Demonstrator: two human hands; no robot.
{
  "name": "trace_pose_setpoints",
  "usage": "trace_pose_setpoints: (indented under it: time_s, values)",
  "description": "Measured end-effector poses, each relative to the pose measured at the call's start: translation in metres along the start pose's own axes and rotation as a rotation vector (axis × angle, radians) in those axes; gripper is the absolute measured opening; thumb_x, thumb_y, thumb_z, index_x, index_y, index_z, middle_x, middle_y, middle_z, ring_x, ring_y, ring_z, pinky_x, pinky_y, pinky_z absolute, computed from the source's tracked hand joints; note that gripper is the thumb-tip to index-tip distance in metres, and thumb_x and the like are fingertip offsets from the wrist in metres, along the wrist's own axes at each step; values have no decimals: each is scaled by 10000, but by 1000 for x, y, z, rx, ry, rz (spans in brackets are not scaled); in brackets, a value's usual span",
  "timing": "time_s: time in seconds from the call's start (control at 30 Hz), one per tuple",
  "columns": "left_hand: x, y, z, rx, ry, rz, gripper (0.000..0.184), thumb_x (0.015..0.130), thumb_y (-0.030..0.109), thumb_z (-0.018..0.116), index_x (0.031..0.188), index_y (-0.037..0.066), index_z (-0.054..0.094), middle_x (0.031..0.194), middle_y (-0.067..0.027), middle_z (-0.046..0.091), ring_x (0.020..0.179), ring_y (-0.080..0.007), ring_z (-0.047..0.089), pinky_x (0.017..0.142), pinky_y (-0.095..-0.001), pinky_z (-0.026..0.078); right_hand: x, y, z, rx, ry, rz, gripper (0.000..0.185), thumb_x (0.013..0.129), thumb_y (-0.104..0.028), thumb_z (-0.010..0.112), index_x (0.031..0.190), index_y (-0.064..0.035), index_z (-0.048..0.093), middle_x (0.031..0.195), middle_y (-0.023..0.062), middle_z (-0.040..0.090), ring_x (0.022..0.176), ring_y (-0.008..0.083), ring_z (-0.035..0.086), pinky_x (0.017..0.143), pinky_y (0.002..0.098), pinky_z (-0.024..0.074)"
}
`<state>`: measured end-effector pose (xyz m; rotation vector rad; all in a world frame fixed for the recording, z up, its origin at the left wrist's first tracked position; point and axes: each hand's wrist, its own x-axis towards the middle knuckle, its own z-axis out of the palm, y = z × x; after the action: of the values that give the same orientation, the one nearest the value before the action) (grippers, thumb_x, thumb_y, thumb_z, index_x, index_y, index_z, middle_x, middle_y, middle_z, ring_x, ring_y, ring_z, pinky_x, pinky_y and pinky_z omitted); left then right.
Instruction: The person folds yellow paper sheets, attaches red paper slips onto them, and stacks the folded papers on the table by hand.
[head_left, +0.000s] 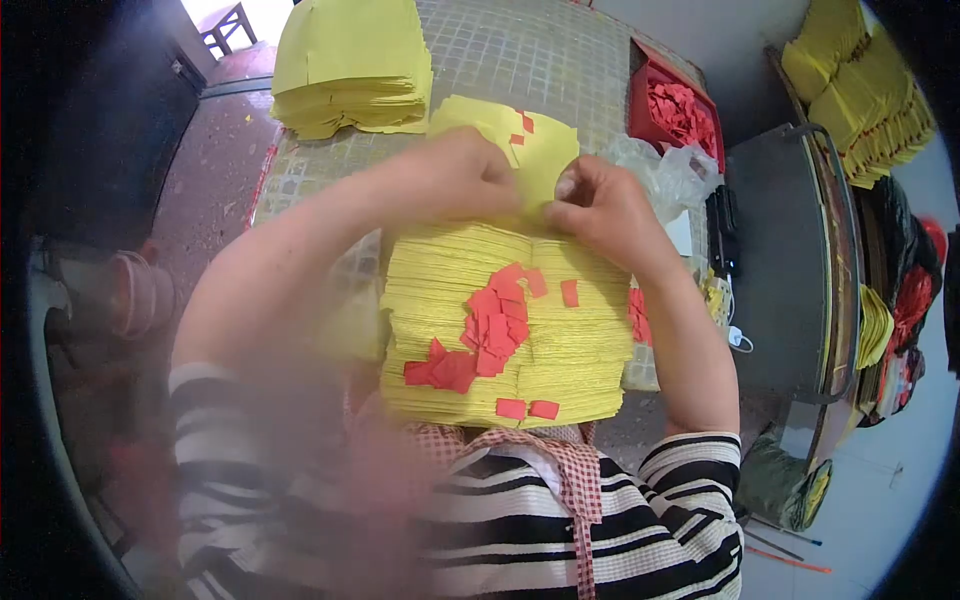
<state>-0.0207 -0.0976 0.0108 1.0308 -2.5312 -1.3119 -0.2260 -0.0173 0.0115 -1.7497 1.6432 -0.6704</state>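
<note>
A yellow paper sheet lies at the far side of a thick stack of yellow paper, with small red paper pieces on it. My left hand is closed over the sheet's left part, its fingertips partly hidden and slightly blurred. At the sheet's right edge, my right hand has thumb and forefinger bent together on the paper. Between me and the hands, a loose pile of red paper squares rests on top of the stack, with single red squares near its front edge.
Another yellow paper stack stands at the back left of the tiled-pattern table. A red box of red pieces and a clear plastic bag lie at the right. More yellow bundles are on a rack at far right.
</note>
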Motion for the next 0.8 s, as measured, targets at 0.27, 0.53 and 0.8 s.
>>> trace_pose_setpoints:
  time_s: [0.27, 0.53, 0.8]
  values:
    - [9, 4, 14, 123, 65, 190, 259, 857, 240, 626, 937, -6, 644, 766, -104, 646, 685, -158, 576, 643, -324, 464, -11, -14, -11, 45, -87, 67, 308, 767, -36, 645, 1060, 2, 559, 783, 113, 649, 708, 167, 627, 656, 309, 491]
    - [10, 2, 22, -67, -26, 185, 147, 822, 135, 579, 823, -12, 591, 700, -56, 593, 644, -104, 502, 593, -282, 429, -37, -6, -3, -434, 249, -460, 260, 728, -32, 637, 986, -20, 603, 931, 150, 640, 867, 278, 618, 774, 375, 475]
    - [5, 3, 24, -83, -38, 144, 139, 815, 118, 598, 841, -19, 588, 709, -35, 593, 665, -86, 500, 601, -267, 428, -101, -9, -14, -711, 169, -733, 370, 664, -101, 635, 1032, -58, 637, 1121, 111, 605, 984, 295, 552, 865, 440, 431]
